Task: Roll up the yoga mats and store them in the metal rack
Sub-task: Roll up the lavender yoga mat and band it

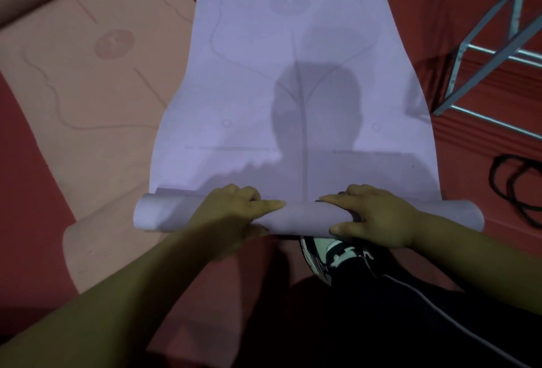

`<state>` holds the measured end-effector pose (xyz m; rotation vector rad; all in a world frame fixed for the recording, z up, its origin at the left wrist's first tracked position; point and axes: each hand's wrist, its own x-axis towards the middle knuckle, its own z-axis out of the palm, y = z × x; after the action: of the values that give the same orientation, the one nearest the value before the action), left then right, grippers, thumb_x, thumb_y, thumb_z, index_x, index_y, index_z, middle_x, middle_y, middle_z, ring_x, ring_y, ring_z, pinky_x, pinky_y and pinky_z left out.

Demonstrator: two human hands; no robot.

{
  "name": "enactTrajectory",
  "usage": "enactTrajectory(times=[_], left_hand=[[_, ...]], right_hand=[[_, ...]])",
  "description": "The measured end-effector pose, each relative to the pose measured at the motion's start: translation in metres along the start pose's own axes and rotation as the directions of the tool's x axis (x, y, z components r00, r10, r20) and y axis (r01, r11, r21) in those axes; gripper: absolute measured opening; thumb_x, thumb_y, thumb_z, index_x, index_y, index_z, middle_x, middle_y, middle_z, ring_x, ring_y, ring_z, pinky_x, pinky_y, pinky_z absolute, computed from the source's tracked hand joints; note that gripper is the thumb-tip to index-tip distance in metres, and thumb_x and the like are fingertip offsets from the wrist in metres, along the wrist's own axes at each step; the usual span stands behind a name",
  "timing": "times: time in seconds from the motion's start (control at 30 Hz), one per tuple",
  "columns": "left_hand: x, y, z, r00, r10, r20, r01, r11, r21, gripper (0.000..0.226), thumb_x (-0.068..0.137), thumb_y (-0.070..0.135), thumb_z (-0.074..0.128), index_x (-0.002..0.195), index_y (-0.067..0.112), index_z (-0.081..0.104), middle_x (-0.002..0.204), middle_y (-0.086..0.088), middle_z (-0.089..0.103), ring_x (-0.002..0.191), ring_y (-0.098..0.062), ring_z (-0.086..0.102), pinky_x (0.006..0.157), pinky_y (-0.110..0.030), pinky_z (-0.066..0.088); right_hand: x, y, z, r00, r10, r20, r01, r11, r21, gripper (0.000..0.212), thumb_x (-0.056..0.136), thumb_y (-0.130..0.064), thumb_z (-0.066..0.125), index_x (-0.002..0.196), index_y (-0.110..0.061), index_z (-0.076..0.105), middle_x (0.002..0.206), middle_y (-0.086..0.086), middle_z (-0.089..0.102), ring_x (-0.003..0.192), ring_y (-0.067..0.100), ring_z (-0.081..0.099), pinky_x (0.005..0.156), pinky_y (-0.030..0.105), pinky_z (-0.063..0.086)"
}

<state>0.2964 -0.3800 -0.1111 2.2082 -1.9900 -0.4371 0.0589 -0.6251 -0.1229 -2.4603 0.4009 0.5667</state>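
Head view, looking down at a red floor (484, 147). A pale lavender yoga mat (293, 44) with faint printed alignment lines lies flat along the middle of the picture and stretches away from the viewer. Its near end is wound into a rolled tube (305, 216) that lies crosswise on the floor, just in front of the person. The shadow of the person's head and shoulders falls on the flat part beyond the tube.

Both bare hands are on the tube. The left hand (234, 215) rests left of centre; its grip is curled over the top, with the forefinger stretched along the roll towards the middle. The right hand (378, 218) holds right of centre; its grip wraps the roll, fingers over the far side and thumb pressed against the near side. A bare stretch of tube shows between the two hands.

A peach-coloured yoga mat (88, 89) with a wavy line pattern lies unrolled at an angle on the left, its edge tucked under the lavender one. A grey metal rack (498, 58) of angled bars stands at the upper right, well apart from the tube. A black looped cord (511, 188) lies on the floor at the right edge. A black and white sports shoe (334, 253) and a dark trouser leg (410, 323) show just below the right hand.
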Motion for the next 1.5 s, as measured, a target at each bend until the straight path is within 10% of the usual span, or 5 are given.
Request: enactTrajectory(times=[0.23,0.53,0.87,1.13,1.5], left_hand=[[0.023,-0.008,-0.015,0.946,-0.111,0.303,0.140,0.987,-0.075,0.066,0.083,0.067,0.042,0.148,0.060,0.030,0.125,0.009,0.053,0.096,-0.016,0.043,0.086,-0.032,0.034],[-0.002,-0.002,0.005,0.992,0.048,-0.116,-0.041,0.997,0.062,0.047,0.093,0.051,0.058,0.138,0.037,0.059,0.113,-0.004,0.063,0.087,-0.030,0.059,0.071,-0.038,0.044],[0.034,-0.014,-0.018,0.940,-0.140,0.310,0.198,0.967,-0.163,0.067,0.080,0.062,0.051,0.145,0.055,0.042,0.123,0.012,0.054,0.108,-0.014,0.053,0.094,-0.031,0.039],[0.007,-0.007,0.007,1.000,0.011,-0.027,-0.006,0.987,0.162,0.068,0.085,0.060,0.055,0.147,0.035,0.048,0.112,0.000,0.061,0.088,-0.027,0.056,0.072,-0.038,0.043],[0.043,-0.023,-0.017,0.921,-0.148,0.360,0.208,0.969,-0.133,0.075,0.077,0.071,0.046,0.150,0.055,0.033,0.123,0.012,0.056,0.115,-0.016,0.053,0.099,-0.032,0.038]], right_hand=[[-0.008,-0.001,0.023,0.970,-0.056,-0.238,0.022,0.990,-0.141,0.073,0.086,-0.084,0.036,0.152,-0.051,0.034,0.120,-0.013,0.053,0.106,0.013,0.052,0.089,0.035,0.043],[0.005,0.002,0.006,0.999,0.027,-0.044,-0.027,1.000,-0.012,0.080,0.075,-0.087,0.034,0.150,-0.059,0.029,0.120,-0.020,0.047,0.120,0.007,0.045,0.104,0.035,0.038],[0.001,-0.001,0.024,0.962,-0.028,-0.271,-0.018,0.986,-0.168,0.068,0.091,-0.080,0.030,0.152,-0.049,0.035,0.121,-0.011,0.057,0.104,0.017,0.053,0.090,0.036,0.043],[0.013,-0.001,0.000,0.997,0.052,-0.057,-0.054,0.997,-0.049,0.080,0.075,-0.089,0.025,0.149,-0.059,0.029,0.124,-0.014,0.054,0.115,0.015,0.048,0.102,0.036,0.039],[0.014,-0.002,0.004,0.985,-0.024,-0.169,-0.007,0.983,-0.183,0.073,0.088,-0.081,0.026,0.154,-0.051,0.026,0.116,-0.011,0.059,0.103,0.019,0.058,0.089,0.035,0.043]])
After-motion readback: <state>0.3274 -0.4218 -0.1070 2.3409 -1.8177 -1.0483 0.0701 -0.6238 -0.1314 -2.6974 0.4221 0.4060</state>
